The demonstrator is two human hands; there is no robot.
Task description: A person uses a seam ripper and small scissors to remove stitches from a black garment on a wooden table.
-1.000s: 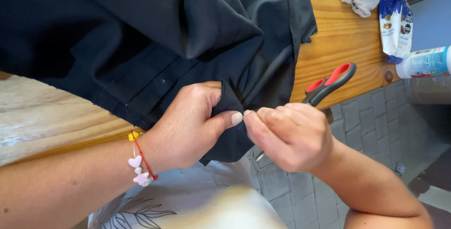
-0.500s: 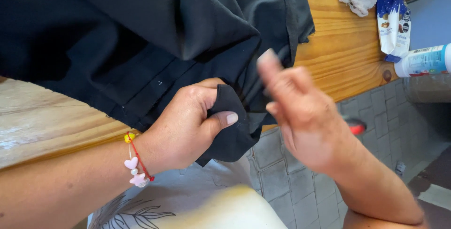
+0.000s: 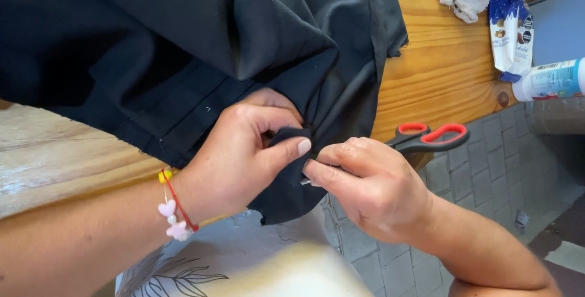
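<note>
Wooden table [image 3: 451, 71], blue-white packet [image 3: 510, 28] far right

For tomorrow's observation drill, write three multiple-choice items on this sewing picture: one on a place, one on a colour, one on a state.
1. Where do the scissors lie?
A. On the wooden table, right of the cloth
B. In the left hand
C. On the floor

2. What colour is the cloth?
A. White
B. Black
C. Red

3. What is the left hand doing?
A. Lying flat and open on the table
B. Holding a bottle
C. Pinching a fold of the cloth

Answers:
1 A: the red-handled scissors rest at the table edge, beyond the right hand.
2 B: the whole garment is black.
3 C: thumb and fingers close on a fold, with the right hand's fingertips meeting it there.
</note>
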